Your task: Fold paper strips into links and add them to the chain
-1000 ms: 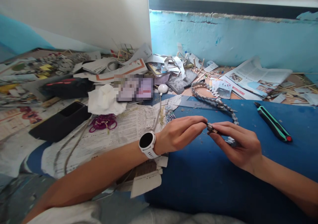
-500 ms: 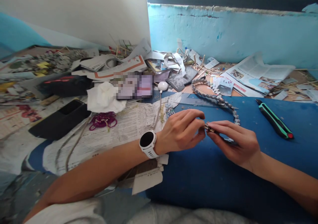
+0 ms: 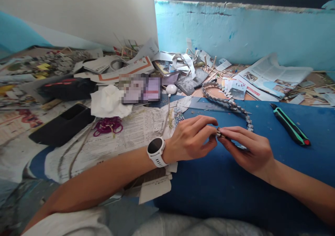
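A zigzag chain of folded paper strips (image 3: 234, 106) curves over the blue table and passes behind my right hand (image 3: 247, 150). Thumb and fingers of that hand are closed on the chain's near end, which sticks out at the fingertips; part of it is hidden by the palm. My left hand (image 3: 195, 136), with a white watch (image 3: 156, 149) on the wrist, has curled fingers and pinches the tip of the same end. The two hands' fingertips almost meet there. Under the chain lies a clear ruler (image 3: 206, 106).
To the right is a green and black utility knife (image 3: 290, 125). Newspaper (image 3: 131, 131), purple string (image 3: 108, 126), a crumpled white tissue (image 3: 110, 101) and a black case (image 3: 61, 125) lie leftward. Paper scraps and thin sticks are strewn along the wall (image 3: 235, 33).
The hands stay nearly in place, with only slight finger movement at the chain's end. The camera view has shifted a little.
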